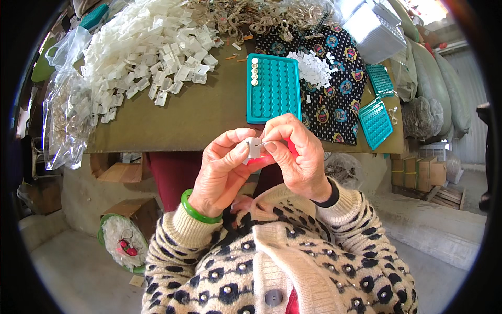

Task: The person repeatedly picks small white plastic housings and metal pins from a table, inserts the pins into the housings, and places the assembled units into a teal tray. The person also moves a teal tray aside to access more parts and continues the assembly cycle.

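The person's left hand [222,170] is pinched on a small white piece [254,148], and the right hand [299,157] meets its right edge; whether that one clamps too cannot be told. Beyond the grip, a teal tray [277,94] lies on the table [204,118], with heaped white plastic pieces [157,57] farther left.

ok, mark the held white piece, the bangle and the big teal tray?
White piece [254,150]: head view, middle of its visible face.
Bangle [196,212]: head view, outer surface of the green ring.
Big teal tray [275,88]: head view, bare cells near its middle.
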The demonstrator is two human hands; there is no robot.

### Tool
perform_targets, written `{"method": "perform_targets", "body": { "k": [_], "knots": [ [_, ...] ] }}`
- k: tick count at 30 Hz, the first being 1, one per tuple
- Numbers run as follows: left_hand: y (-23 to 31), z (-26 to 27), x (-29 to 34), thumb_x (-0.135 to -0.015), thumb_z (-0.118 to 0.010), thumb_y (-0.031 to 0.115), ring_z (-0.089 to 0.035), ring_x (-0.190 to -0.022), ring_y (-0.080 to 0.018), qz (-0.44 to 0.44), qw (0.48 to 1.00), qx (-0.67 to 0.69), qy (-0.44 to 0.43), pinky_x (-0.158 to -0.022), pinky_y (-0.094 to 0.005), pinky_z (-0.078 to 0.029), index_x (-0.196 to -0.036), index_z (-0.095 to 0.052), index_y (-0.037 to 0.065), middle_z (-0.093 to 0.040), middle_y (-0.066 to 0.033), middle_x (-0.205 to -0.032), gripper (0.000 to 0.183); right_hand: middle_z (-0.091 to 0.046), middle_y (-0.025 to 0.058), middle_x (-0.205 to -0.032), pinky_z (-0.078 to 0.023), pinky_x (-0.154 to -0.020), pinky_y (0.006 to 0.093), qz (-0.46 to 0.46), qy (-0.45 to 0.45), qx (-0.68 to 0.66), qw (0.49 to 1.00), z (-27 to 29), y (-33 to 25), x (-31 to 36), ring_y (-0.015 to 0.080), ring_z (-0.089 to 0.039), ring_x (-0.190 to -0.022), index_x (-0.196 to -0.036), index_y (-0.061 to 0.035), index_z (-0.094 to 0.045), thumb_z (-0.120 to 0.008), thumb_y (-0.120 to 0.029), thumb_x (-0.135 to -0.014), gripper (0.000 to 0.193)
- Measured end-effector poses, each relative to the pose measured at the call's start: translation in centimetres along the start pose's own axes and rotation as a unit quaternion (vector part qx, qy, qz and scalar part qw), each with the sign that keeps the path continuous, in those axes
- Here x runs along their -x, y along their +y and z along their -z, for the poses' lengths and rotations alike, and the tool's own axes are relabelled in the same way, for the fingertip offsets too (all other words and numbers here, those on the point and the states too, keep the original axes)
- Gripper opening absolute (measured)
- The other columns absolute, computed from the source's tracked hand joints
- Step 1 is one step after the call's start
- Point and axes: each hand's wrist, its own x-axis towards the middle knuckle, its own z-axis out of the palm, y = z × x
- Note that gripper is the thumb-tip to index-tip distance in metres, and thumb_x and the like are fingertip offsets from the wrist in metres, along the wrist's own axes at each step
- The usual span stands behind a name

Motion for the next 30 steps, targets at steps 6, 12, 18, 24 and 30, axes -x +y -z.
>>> {"method": "perform_targets", "body": {
  "k": [6, 12, 18, 24, 30],
  "knots": [
    [-0.2, -0.2, 0.3, -0.092, -0.069, 0.012, -0.066, -0.103, -0.0219, 0.001, 1.000, 0.014, -0.004, -0.093, -0.0450, -0.055, -0.117, -0.059, 0.004, -0.066, -0.0075, -0.109, 0.028, -0.059, 0.0099, -0.092, -0.048, -0.076, 0.0277, -0.012, 0.036, -0.013, 0.999, -0.6, -0.4, 0.2, 0.0164, -0.059, -0.083, -0.090, -0.0006, -0.057, -0.062, -0.004, -0.094, 0.007],
    [-0.4, -0.1, 0.4, -0.093, -0.067, 0.010, -0.067, -0.102, -0.0212, -0.011, 1.000, 0.022, 0.001, -0.091, -0.0430, -0.056, -0.116, -0.061, 0.004, -0.067, -0.0076, -0.107, 0.025, -0.061, 0.0110, -0.089, -0.049, -0.073, 0.0287, 0.030, 0.045, 0.040, 0.998, -0.7, -0.5, 0.4, 0.0195, -0.060, -0.079, -0.090, -0.0004, -0.058, -0.062, -0.003, -0.092, 0.006],
    [-0.8, -0.1, 0.8, -0.091, -0.068, 0.009, -0.067, -0.100, -0.0200, -0.008, 1.000, -0.002, 0.007, -0.088, -0.0412, -0.057, -0.113, -0.062, 0.004, -0.068, -0.0083, -0.106, 0.023, -0.063, 0.0133, -0.088, -0.051, -0.069, 0.0316, 0.088, 0.061, 0.101, 0.989, -1.2, -0.4, 0.6, 0.0234, -0.063, -0.077, -0.091, 0.0001, -0.058, -0.063, 0.001, -0.089, 0.005],
    [-0.8, 0.0, 0.9, -0.093, -0.067, 0.012, -0.066, -0.103, -0.0214, -0.013, 1.000, 0.008, 0.001, -0.091, -0.0420, -0.055, -0.113, -0.062, 0.004, -0.067, -0.0085, -0.109, 0.022, -0.062, 0.0137, -0.089, -0.053, -0.072, 0.0316, 0.083, 0.085, 0.056, 0.991, -1.6, -0.6, 1.1, 0.0237, -0.065, -0.080, -0.091, 0.0011, -0.057, -0.062, 0.002, -0.090, 0.005],
    [-0.7, -0.4, 1.3, -0.096, -0.063, 0.013, -0.066, -0.104, -0.0213, -0.020, 0.999, 0.031, 0.004, -0.093, -0.0425, -0.055, -0.119, -0.060, 0.005, -0.066, -0.0097, -0.112, 0.025, -0.061, 0.0134, -0.092, -0.051, -0.071, 0.0293, 0.080, 0.090, 0.009, 0.993, -1.6, -0.3, 1.3, 0.0241, -0.062, -0.078, -0.094, -0.0003, -0.057, -0.062, 0.003, -0.090, 0.007]
  ]
}}
